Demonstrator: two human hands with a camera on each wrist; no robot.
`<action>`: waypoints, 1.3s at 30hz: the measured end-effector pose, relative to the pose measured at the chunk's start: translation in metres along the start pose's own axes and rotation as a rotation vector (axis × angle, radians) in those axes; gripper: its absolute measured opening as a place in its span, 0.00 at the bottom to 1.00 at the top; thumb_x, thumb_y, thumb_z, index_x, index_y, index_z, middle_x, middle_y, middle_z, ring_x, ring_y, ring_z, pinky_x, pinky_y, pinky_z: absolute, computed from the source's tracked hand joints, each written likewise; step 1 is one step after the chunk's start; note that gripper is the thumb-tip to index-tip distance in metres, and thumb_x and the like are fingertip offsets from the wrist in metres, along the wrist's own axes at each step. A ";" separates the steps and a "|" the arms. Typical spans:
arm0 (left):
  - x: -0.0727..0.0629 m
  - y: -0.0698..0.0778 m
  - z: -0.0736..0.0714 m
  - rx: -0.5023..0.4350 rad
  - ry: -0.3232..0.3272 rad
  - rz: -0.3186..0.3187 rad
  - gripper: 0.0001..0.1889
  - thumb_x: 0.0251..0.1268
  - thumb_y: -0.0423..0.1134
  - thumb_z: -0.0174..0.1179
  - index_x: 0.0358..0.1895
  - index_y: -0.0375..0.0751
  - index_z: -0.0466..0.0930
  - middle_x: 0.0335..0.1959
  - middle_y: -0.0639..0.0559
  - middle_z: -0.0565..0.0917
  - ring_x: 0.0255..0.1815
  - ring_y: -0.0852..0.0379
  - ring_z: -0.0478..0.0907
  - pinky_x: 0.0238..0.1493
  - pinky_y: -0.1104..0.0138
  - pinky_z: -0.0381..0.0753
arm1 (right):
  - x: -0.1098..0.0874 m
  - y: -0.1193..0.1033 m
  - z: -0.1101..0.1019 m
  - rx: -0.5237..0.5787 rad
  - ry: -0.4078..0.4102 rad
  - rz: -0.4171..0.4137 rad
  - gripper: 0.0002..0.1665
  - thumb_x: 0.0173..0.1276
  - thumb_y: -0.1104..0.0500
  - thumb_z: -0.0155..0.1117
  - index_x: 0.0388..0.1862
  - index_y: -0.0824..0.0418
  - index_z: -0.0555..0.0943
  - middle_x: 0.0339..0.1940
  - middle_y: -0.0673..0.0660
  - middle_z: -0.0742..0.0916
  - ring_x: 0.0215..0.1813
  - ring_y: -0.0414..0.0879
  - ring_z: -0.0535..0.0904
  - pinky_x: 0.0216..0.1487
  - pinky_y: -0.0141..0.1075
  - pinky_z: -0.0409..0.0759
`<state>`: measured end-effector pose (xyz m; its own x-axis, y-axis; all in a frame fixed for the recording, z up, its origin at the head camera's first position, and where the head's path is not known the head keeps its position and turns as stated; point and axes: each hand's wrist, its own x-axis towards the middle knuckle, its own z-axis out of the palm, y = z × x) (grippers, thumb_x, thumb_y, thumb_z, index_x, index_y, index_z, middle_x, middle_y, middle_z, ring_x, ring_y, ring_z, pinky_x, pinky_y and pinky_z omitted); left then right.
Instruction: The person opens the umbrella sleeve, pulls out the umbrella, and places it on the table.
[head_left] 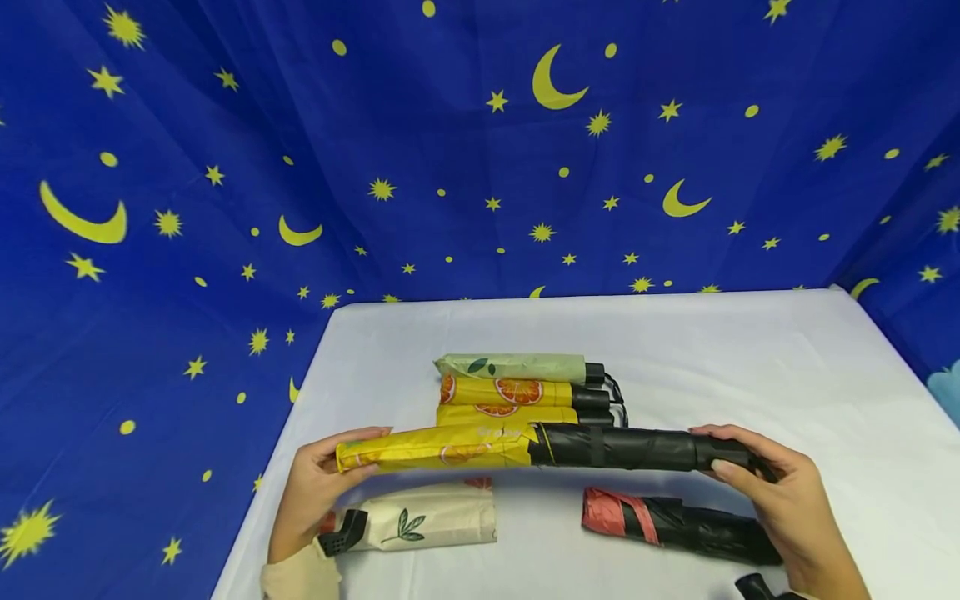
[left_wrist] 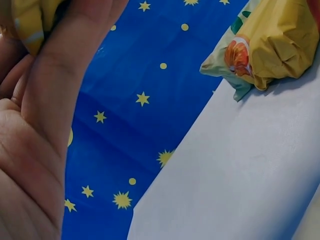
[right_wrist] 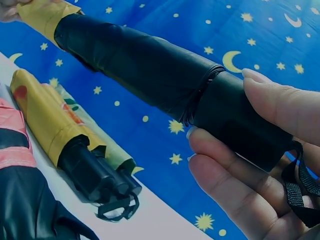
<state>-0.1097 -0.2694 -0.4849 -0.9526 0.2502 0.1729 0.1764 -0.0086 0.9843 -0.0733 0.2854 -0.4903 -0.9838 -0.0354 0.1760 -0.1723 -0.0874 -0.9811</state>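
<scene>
A folded black umbrella [head_left: 615,447] is held level above the white table, partly inside a yellow sleeve [head_left: 450,447] printed with orange slices. My left hand [head_left: 315,479] grips the sleeve's far left end between thumb and fingers. With thumb and fingertips, my right hand [head_left: 791,487] holds the black handle [right_wrist: 240,120] at the other end; a wrist strap [right_wrist: 300,190] hangs by the palm. About half of the black canopy shows outside the sleeve. In the left wrist view only a bit of the yellow sleeve [left_wrist: 32,25] appears by the fingers.
Behind lie a green-sleeved umbrella [head_left: 517,367] and two yellow-sleeved umbrellas [head_left: 540,392], side by side with handles to the right. Nearer me are a cream leaf-print bundle [head_left: 442,517] at left and a black and red folded umbrella [head_left: 697,529] at right. Blue star-print cloth [head_left: 450,125] surrounds the table.
</scene>
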 end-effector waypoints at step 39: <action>-0.018 -0.012 -0.033 0.050 0.058 -0.134 0.23 0.65 0.22 0.65 0.63 0.19 0.75 0.59 0.47 0.85 0.55 0.51 0.84 0.47 0.61 0.87 | -0.027 0.011 -0.037 -0.168 0.072 0.122 0.27 0.72 0.74 0.63 0.68 0.79 0.71 0.58 0.54 0.88 0.57 0.42 0.84 0.47 0.34 0.86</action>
<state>-0.1029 -0.3056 -0.4986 -0.9809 0.1898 0.0433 0.0575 0.0700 0.9959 -0.0500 0.3225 -0.5087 -0.9978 0.0366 0.0550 -0.0519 0.0806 -0.9954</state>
